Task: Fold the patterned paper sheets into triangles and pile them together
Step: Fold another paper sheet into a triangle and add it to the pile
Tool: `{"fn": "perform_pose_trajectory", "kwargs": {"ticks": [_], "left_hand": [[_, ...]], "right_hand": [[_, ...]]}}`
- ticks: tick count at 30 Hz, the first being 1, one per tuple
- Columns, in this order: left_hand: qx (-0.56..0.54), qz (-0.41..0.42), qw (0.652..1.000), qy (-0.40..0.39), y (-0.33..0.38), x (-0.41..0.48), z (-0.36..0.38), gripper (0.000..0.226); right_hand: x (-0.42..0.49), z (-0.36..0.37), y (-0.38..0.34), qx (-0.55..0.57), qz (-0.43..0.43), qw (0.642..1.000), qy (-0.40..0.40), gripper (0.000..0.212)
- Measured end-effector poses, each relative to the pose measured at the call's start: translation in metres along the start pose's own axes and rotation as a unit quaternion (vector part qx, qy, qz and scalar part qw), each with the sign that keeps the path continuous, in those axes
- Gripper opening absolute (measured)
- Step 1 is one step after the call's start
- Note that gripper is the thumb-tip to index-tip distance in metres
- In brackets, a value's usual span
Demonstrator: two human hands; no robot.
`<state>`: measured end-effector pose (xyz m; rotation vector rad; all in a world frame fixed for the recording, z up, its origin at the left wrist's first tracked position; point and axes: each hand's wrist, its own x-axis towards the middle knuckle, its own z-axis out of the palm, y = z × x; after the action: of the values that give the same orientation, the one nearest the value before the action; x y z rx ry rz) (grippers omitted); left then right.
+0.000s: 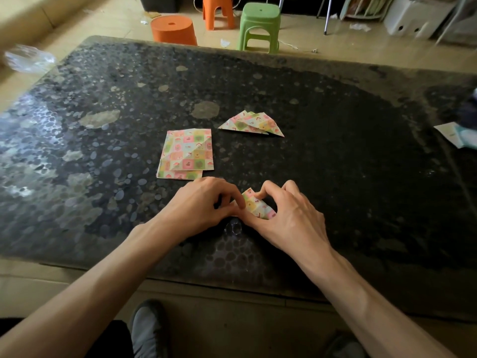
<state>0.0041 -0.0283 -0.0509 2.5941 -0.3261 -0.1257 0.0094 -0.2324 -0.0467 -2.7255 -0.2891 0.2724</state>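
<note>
A small patterned paper sheet [258, 206], folded over, lies on the dark table [348, 164] near its front edge. My left hand [204, 202] pinches the sheet's left side with curled fingers. My right hand [289, 215] curls over its right side, with thumb and fingers on the paper. Most of the sheet is hidden under both hands. A stack of flat patterned sheets [185, 153] lies just beyond my left hand. Further back, to the right, sits a pile of folded triangles [251, 124].
Orange stools [174, 29] [218, 11] and a green stool [259, 25] stand on the floor beyond the table's far edge. A clear plastic bag [28, 59] lies at the far left corner. White and pale blue papers [456, 134] lie at the right edge. My shoes [148, 329] show below the table.
</note>
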Motion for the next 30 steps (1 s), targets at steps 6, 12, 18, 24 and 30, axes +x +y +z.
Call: {"fn": "perform_pose_trajectory", "kwargs": {"ticks": [6, 12, 18, 24, 30], "left_hand": [[0.018, 0.001, 1.0, -0.012, 0.0, 0.002, -0.002, 0.011], [-0.022, -0.018, 1.0, 0.001, -0.003, -0.001, 0.002, 0.023], [-0.01, -0.034, 0.999, 0.011, 0.003, -0.001, 0.004, 0.018], [-0.007, -0.061, 0.997, 0.05, 0.011, -0.002, 0.008, 0.019], [0.006, -0.07, 0.996, 0.054, 0.015, -0.002, 0.01, 0.017]], "right_hand": [[0.002, -0.003, -0.001, 0.001, 0.017, 1.0, -0.023, 0.053], [0.009, -0.01, -0.001, 0.03, 0.037, 0.997, -0.061, 0.048], [0.014, -0.021, 0.002, 0.06, 0.057, 0.99, -0.111, 0.035], [0.014, -0.025, 0.003, 0.068, 0.046, 0.99, -0.115, 0.035], [0.017, -0.031, 0.007, 0.087, 0.034, 0.986, -0.136, 0.035]]}}
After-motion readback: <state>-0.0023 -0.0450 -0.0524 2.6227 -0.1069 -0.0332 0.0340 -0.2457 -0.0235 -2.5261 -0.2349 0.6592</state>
